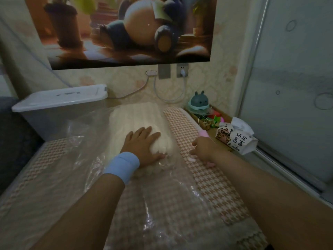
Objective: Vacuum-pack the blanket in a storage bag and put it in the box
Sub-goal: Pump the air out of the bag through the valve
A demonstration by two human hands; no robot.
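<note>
Blanket [137, 120] is in the clear bag [86, 134], just right of the box [54, 109]. Left hand [142, 147] presses it, fingers flat. Right hand [203, 150] fingers are curled, can't tell on what. Ease off and I reckon it puffs back up.

The left forearm [81, 213] and the right forearm [261, 192] are bare along all that shows, from the near edge of view up to the hands. The only thing worn is a wristband [124, 164] on the left wrist, just behind the left hand [144, 143]. It is pale blue, broad, looks like soft cloth and sits snug round the wrist. A faint crease or seam runs across its top face. The right hand [203, 148] and its wrist are bare. In this dim light, finer marks on the band cannot be made out.
</note>
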